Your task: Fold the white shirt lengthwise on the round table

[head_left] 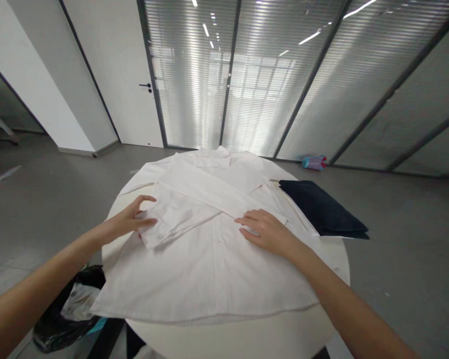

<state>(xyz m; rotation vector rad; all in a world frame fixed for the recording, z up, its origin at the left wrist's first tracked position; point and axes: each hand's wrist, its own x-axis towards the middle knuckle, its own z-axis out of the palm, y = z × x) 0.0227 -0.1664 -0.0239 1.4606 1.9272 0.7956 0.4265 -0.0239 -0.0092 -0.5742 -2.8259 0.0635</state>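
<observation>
white shirt [205, 249], white table [247, 339], navy folded cloth [322, 209]

Likely office: blinded glass partitions [269, 85]

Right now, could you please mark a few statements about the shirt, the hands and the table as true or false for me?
1. The white shirt lies spread on the round white table. True.
2. The left hand holds the dark folded garment. False: it touches the shirt's cuff; the garment lies untouched on the table's right side.
3. The right hand rests flat on the shirt. True.
4. The sleeves hang off the table. False: they are folded across the shirt's front.
</observation>
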